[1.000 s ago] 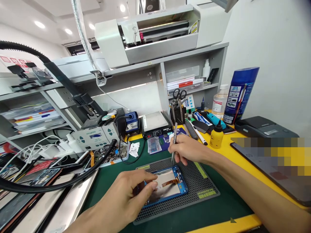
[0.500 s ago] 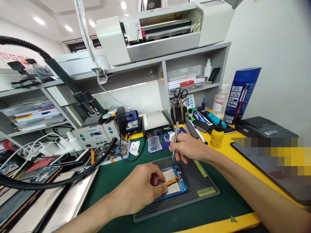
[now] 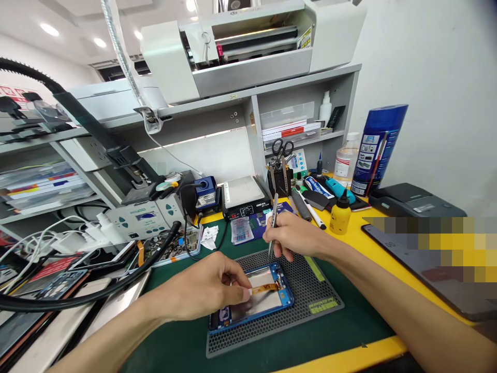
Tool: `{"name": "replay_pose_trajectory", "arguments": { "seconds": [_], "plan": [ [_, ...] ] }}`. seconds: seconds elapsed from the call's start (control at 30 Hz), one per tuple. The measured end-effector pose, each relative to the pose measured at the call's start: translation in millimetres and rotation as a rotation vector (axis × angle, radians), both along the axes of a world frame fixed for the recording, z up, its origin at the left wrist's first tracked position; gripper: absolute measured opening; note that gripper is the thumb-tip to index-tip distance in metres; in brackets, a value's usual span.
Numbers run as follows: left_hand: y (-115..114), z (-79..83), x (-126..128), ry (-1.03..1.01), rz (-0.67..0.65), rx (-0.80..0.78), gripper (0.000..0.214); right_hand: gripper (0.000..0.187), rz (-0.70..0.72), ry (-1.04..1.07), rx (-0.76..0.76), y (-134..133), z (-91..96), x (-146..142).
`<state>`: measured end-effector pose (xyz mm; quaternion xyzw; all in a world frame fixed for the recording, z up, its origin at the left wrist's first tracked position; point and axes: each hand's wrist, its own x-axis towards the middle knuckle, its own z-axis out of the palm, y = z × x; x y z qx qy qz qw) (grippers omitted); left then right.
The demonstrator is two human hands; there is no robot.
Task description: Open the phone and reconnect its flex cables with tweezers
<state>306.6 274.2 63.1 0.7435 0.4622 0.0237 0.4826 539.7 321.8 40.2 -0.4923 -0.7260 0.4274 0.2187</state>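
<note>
A blue-framed phone [image 3: 252, 300], opened with its inside facing up, lies on a grey honeycomb mat [image 3: 272, 311]. An orange flex cable [image 3: 266, 287] runs across its upper part. My left hand [image 3: 205, 285] rests over the phone, thumb and forefinger pinched on the left end of the flex cable. My right hand [image 3: 293, 235] is closed on metal tweezers [image 3: 273, 225], held upright, tips pointing down just above the phone's top edge.
The mat sits on a green bench pad [image 3: 349, 331] over a yellow table. Behind stand a hot plate [image 3: 243, 194], a soldering station [image 3: 145, 215], a tool holder with scissors [image 3: 281, 173], a yellow bottle [image 3: 338, 215], a blue can [image 3: 376, 150]. Phones and a black hose [image 3: 97, 290] lie left, a dark tablet [image 3: 423, 264] right.
My left hand slid back off the phone's lower half and now pinches the flex cable's end. The view drifted slightly; my right hand with the tweezers stays above the phone's top.
</note>
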Motion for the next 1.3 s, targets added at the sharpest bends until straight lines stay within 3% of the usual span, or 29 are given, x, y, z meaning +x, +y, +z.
{"name": "replay_pose_trajectory", "arguments": {
  "seconds": [0.3, 0.63, 0.93, 1.07, 1.3],
  "plan": [
    [-5, 5.0, -23, -0.063, 0.138, -0.171, 0.026, 0.039, 0.005, -0.002, 0.008, -1, 0.1, 0],
    [-7, 2.7, -30, -0.198, 0.158, -0.306, 0.018, 0.036, 0.009, 0.020, -0.006, 2, 1.8, -3],
    [-7, 0.8, -20, -0.224, 0.160, -0.151, 0.017, 0.027, 0.004, 0.055, -0.020, 4, -4.4, -1],
    [-8, 0.6, -21, -0.220, 0.175, -0.067, 0.019, 0.032, 0.001, 0.078, -0.022, 3, -2.4, -2],
    [-5, -7.6, -35, -0.272, 0.175, -0.160, 0.021, 0.048, 0.096, 0.201, -0.120, -6, 6.3, -6]
  ]
}}
